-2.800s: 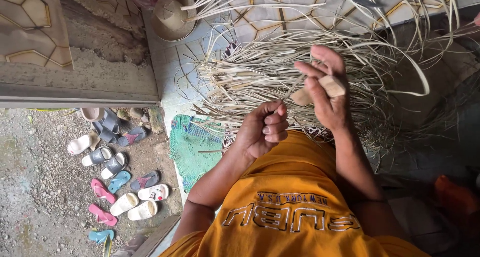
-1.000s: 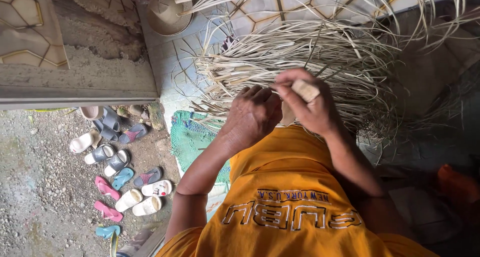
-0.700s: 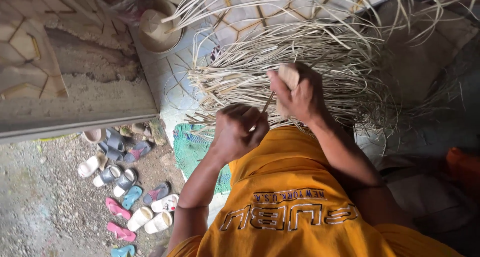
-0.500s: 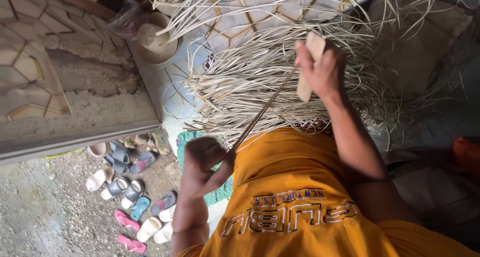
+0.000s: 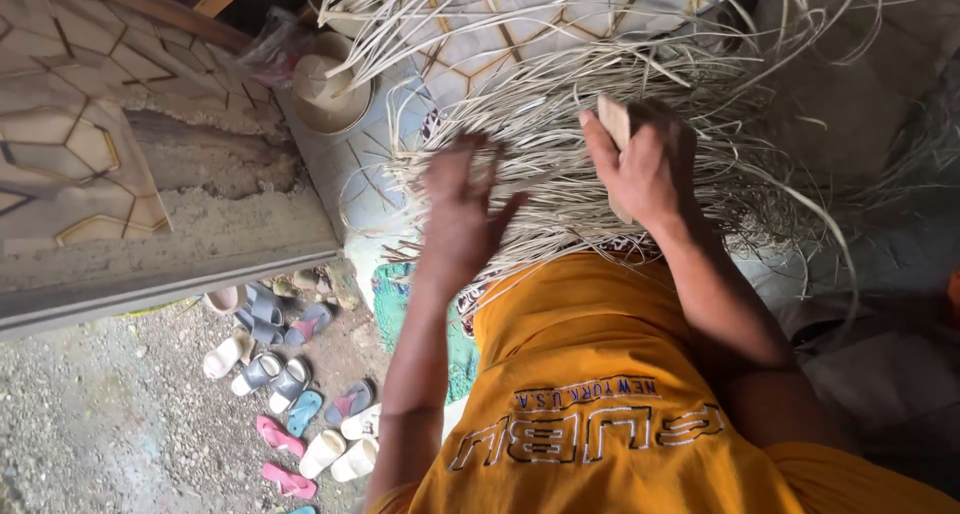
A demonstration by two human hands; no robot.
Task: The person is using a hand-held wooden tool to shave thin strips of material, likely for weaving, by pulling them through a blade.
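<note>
Straw weave (image 5: 600, 124): across the lap. Right hand (image 5: 650, 164) closed on wooden block (image 5: 613, 124) atop it; left hand (image 5: 465, 214) open, beside. Risk (judged): loose strands snagging fingers, snapping.

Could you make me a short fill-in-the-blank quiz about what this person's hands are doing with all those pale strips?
1. The right hand grips a small ____ block.
2. The left hand, fingers spread, rests on the pile of pale ____ strips.
3. The person wears an ____ shirt.
4. On the gravel at lower left lie many pairs of ____.

Missing words: wooden; woven; orange; sandals
</note>
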